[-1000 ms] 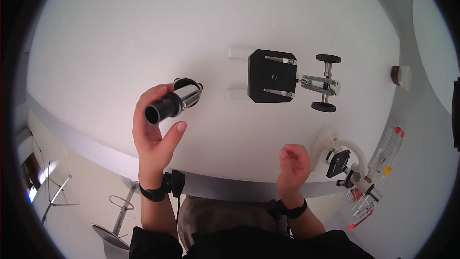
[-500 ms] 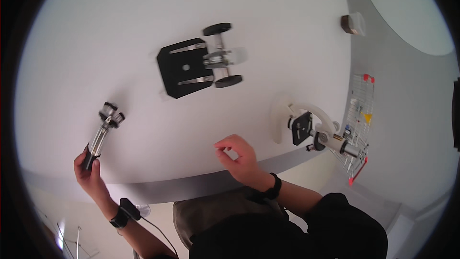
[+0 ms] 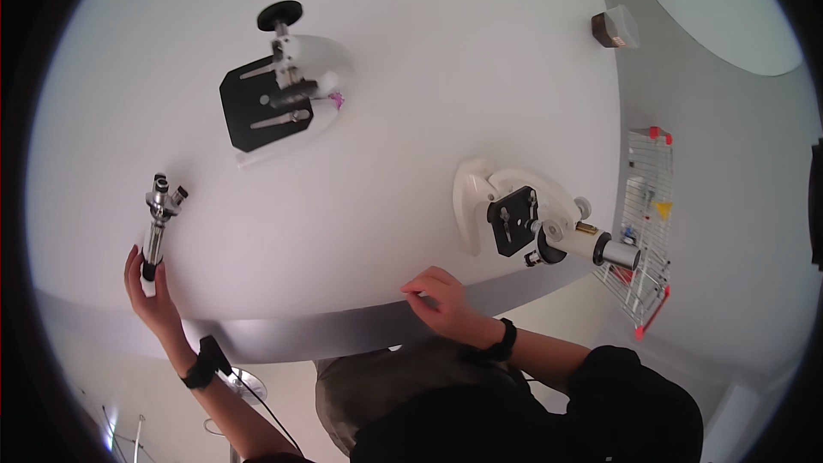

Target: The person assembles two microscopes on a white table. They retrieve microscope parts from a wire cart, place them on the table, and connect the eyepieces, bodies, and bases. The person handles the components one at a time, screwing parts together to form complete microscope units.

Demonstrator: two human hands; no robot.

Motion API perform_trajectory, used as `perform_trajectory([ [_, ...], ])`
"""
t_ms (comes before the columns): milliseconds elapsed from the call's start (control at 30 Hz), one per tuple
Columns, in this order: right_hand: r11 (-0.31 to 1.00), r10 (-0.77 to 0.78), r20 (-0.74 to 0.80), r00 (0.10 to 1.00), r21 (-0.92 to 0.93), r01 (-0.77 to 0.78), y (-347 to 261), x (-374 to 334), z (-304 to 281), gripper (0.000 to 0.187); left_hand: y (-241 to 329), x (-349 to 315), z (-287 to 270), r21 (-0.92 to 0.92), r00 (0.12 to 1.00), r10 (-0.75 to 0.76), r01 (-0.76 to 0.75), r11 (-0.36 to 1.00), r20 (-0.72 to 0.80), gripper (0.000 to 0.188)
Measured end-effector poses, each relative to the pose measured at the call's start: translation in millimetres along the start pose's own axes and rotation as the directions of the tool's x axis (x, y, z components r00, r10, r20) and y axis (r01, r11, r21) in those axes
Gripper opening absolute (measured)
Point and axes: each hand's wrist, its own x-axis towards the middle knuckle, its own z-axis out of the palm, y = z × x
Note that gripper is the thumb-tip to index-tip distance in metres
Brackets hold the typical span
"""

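A silver microscope tube (image 3: 158,221) with several small objectives at its far end lies at the left of the table. Its black near end sits between the thumb and fingers of my left hand (image 3: 154,296), which closes loosely around it. My right hand (image 3: 441,302) is at the table's near edge, thumb and fingertips pressed together, with nothing visible in them. Farther back stands a microscope stand without its tube, with a black square stage (image 3: 257,116), two stage clips and a black round knob (image 3: 279,15). No hand touches it.
A whole white microscope (image 3: 531,214) stands at the right, its tube leaning over the table edge. Beyond it is a wire basket (image 3: 651,206) with red corners and small items inside. A small clear box with brown contents (image 3: 613,28) is at the far right.
In the picture, the tube and my left hand have shifted left, and more of the tube's black end shows. My right thumb and fingers have come together. The view has also turned.
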Motion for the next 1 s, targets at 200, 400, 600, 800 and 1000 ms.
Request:
perform_trajectory([
  [200, 0.956, -0.263, 0.062, 0.963, -0.122, 0.269, 66.7, -55.7, -74.8, 0.016, 19.8, -27.1, 12.8, 0.186, 0.991, -0.052, 0.074, 0.98, -0.122, 0.069],
  [400, 0.855, -0.402, 0.049, 0.914, -0.337, 0.394, 144.2, -64.3, -166.1, 0.015, 89.0, -138.1, 64.8, 0.345, 0.913, -0.289, 0.381, 0.858, -0.29, 0.092],
  [600, 0.963, -0.209, 0.058, 0.976, -0.162, 0.216, 146.9, -49.5, -199.4, 0.054, 198.9, -219.7, 120.9, 0.567, 0.939, -0.244, 0.34, 0.75, -0.241, 0.065],
  [800, 0.829, -0.457, -0.211, 0.864, 0.252, 0.5, 103.7, 0.0, -153.4, 0.11, 202.8, -224.1, 121.8, 0.483, 0.918, -0.249, 0.377, 0.79, -0.31, 0.059],
  [1000, 0.889, -0.319, -0.509, 0.799, 0.131, 0.439, 50.1, -4.6, -104.8, 0.107, 201.8, -222.1, 121.0, 0.495, 0.906, -0.24, 0.395, 0.774, -0.349, 0.058],
])
